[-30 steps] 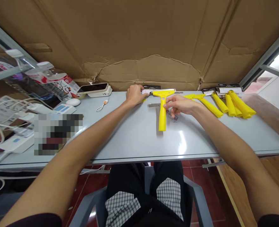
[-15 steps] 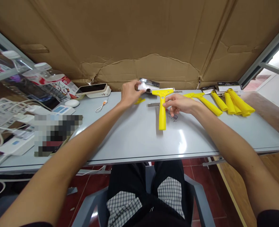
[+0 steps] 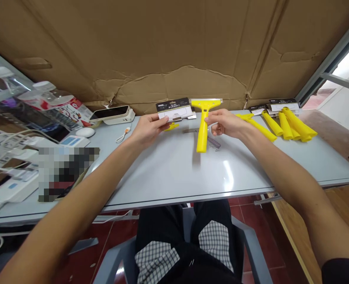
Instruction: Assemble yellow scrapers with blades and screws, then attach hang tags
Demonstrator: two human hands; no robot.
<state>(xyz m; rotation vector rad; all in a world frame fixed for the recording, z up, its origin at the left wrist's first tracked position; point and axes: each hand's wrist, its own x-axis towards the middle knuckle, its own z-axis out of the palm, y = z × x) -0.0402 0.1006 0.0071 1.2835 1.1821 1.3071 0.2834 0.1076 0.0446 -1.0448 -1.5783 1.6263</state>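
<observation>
My right hand [image 3: 223, 123] pinches a yellow scraper [image 3: 203, 130] by its handle, holding it upright above the table with the wide head at the top. Between the fingers and thumb of my left hand [image 3: 149, 129] is a black-and-white cardboard package [image 3: 174, 110], raised just left of the scraper head. Below it a small yellow piece [image 3: 171, 126] lies on the table. Behind the scraper lie a flat metal strip [image 3: 190, 130], a purple-handled tool [image 3: 213, 142] partly hidden by the scraper, and several small screws [image 3: 215, 148].
Several yellow scrapers [image 3: 287, 126] with cardboard packages [image 3: 284, 105] lie on the right of the grey table [image 3: 162, 173]. At left are a phone [image 3: 111, 113], a short cable [image 3: 122, 135], a white mouse [image 3: 85, 132], bottles [image 3: 64, 102] and power strips [image 3: 17, 185]. Cardboard [image 3: 174, 47] walls the back.
My left hand has lifted the cardboard package and drawn it slightly left, its printed face now showing. My right hand has raised the scraper a little, its handle now more tilted.
</observation>
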